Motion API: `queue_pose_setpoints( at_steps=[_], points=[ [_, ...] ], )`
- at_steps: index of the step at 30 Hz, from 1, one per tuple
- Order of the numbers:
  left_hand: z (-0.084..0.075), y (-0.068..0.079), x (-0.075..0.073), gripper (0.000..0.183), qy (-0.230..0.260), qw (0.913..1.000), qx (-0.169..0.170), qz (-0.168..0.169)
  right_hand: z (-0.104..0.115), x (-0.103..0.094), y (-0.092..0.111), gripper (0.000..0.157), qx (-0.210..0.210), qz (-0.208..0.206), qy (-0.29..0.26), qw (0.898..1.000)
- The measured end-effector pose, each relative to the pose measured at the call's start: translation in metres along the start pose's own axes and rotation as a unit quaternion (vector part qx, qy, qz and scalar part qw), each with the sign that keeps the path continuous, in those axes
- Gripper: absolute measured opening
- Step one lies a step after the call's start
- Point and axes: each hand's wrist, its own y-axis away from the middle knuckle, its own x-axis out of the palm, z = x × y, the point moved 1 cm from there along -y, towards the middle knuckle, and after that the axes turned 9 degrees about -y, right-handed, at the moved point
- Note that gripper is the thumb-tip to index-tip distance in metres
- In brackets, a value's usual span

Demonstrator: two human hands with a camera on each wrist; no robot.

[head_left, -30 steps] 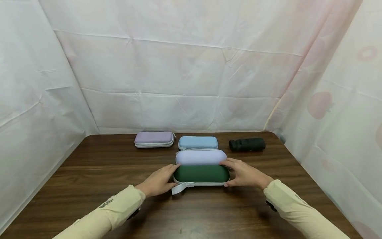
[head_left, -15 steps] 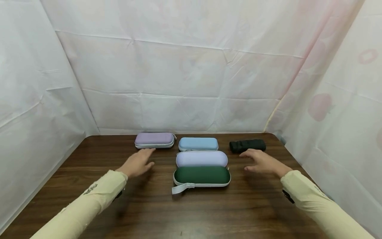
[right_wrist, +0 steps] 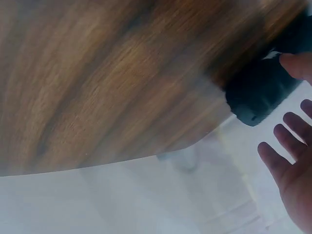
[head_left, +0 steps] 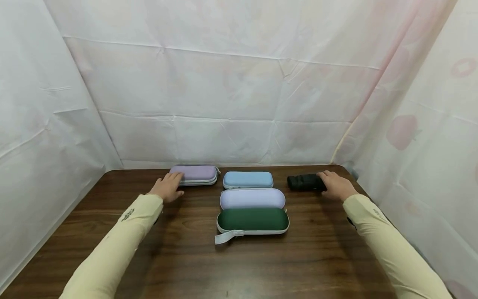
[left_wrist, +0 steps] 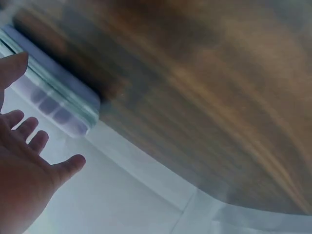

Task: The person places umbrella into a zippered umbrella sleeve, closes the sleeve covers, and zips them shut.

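My left hand (head_left: 167,187) reaches over the left end of a purple zip case (head_left: 198,173) at the back of the table. In the left wrist view its fingers are spread and appear apart from the purple case (left_wrist: 63,90); shadows of fingertips fall on the lid. My right hand (head_left: 336,185) is at the right end of a dark, roughly cylindrical black bundle (head_left: 303,182). The right wrist view has its fingers spread, with the thumb overlapping the bundle (right_wrist: 261,95); contact cannot be made out.
Between the hands, a light blue case (head_left: 248,179), a lavender case (head_left: 252,199) and a dark green case (head_left: 253,219) lie in a column. The green one has a pale strap (head_left: 225,236) at its front left. White sheets (head_left: 209,91) stand around the wooden table (head_left: 246,270).
Both hands have let go of the green case and moved apart, outward and back: the left to the purple case, the right to the black bundle. The cases have stayed in place.
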Motion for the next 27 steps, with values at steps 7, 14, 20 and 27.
queue_pose_setpoints(
  at_steps=[7, 14, 20, 27],
  points=[
    [0.000, -0.037, 0.000, 0.073, 0.014, 0.9995, -0.023, 0.018, -0.013, 0.015, -0.013, 0.076, 0.005, 0.008, 0.015, 1.000],
    [0.015, -0.052, 0.007, 0.084, 0.007, 0.9981, -0.051, 0.035, -0.003, 0.018, -0.027, 0.070, -0.007, -0.013, 0.007, 1.000],
    [0.020, -0.054, 0.009, 0.084, -0.017, 0.9983, -0.043, 0.036, 0.008, 0.018, -0.035, 0.060, 0.012, -0.020, -0.023, 0.999],
    [0.029, -0.044, 0.015, 0.085, -0.035, 0.9968, -0.054, 0.048, 0.021, 0.022, -0.050, 0.060, 0.003, -0.017, -0.035, 0.999]
  ],
)
